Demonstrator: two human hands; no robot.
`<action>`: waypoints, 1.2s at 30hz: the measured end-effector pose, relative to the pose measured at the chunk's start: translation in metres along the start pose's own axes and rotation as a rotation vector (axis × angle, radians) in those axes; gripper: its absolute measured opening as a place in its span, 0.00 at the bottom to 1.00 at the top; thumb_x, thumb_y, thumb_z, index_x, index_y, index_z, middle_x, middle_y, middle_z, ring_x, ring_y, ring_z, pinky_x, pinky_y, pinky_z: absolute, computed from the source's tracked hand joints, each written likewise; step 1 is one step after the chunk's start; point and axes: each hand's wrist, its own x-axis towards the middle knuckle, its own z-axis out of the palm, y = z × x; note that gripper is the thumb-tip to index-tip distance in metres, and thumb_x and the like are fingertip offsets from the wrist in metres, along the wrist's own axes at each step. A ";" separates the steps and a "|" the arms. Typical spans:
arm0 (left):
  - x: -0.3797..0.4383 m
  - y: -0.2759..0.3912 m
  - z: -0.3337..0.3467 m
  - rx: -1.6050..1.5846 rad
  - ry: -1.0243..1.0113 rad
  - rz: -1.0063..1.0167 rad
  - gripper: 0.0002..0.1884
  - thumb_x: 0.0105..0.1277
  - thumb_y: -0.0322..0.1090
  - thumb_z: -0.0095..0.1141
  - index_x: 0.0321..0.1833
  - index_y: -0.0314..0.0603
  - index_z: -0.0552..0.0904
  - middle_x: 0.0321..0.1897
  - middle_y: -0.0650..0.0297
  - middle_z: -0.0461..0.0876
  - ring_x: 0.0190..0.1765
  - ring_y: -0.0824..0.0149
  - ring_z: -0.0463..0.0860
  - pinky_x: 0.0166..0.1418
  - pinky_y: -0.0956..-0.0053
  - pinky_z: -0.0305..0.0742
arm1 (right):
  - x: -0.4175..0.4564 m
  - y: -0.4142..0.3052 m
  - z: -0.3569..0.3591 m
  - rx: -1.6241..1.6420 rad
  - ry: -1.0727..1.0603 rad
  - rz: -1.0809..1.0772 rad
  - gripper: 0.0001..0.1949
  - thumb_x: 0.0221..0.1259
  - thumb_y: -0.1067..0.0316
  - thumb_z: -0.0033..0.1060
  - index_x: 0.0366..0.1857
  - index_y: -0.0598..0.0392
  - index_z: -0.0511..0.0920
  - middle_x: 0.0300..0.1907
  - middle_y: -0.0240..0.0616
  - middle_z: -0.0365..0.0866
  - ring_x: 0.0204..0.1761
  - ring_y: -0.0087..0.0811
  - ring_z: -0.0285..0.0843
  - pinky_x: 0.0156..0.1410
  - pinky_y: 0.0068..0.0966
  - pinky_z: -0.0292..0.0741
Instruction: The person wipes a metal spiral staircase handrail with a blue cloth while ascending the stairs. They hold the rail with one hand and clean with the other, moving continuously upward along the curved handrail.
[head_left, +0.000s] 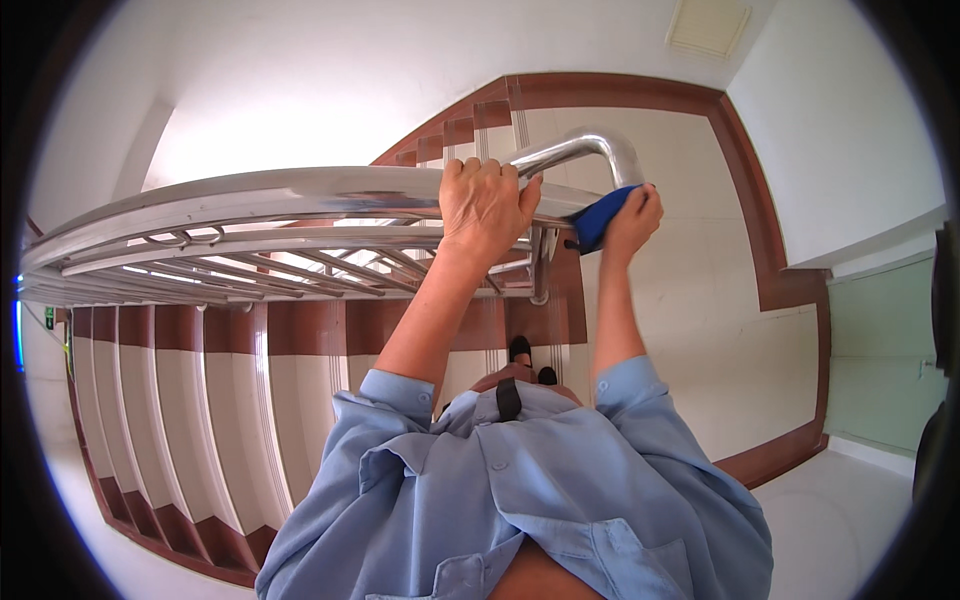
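Note:
My left hand (484, 206) grips the thick stainless steel handrail (330, 187) of a staircase, fingers over its top and thumb to the right. To its right, my right hand (636, 217) holds a blue cloth (600, 219) against the railing's end, just below the curved steel tube (600, 142) that bends down there. Part of the cloth is hidden under my fingers. Thinner steel bars (300, 274) run below the handrail to an end post (540, 262).
Stairs (232, 420) with reddish-brown edging lie left below the railing. More steps (457, 139) show beyond it. A tiled landing (697, 300) lies to the right, bordered by white walls and a pale green door (877, 360). My dark shoes (520, 349) stand near the railing's end.

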 end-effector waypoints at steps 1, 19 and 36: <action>0.001 0.000 0.002 0.003 0.011 0.008 0.20 0.64 0.46 0.63 0.17 0.43 0.80 0.15 0.62 0.79 0.25 0.59 0.79 0.40 0.65 0.70 | 0.012 0.013 -0.002 0.103 -0.080 0.232 0.17 0.77 0.57 0.50 0.54 0.60 0.79 0.52 0.50 0.83 0.55 0.50 0.81 0.65 0.46 0.75; 0.000 -0.004 -0.005 -0.016 0.025 0.059 0.18 0.64 0.46 0.64 0.21 0.44 0.78 0.19 0.63 0.76 0.27 0.61 0.76 0.40 0.65 0.68 | -0.030 -0.024 -0.010 0.938 -0.474 0.702 0.16 0.79 0.57 0.40 0.52 0.59 0.74 0.45 0.46 0.79 0.43 0.39 0.79 0.45 0.37 0.80; 0.022 0.038 0.019 -0.049 -0.427 0.019 0.27 0.75 0.53 0.51 0.22 0.43 0.84 0.13 0.57 0.80 0.20 0.55 0.80 0.44 0.61 0.70 | 0.081 -0.015 0.029 -0.954 -0.703 -0.228 0.22 0.66 0.63 0.63 0.59 0.61 0.71 0.57 0.62 0.78 0.56 0.63 0.82 0.61 0.51 0.80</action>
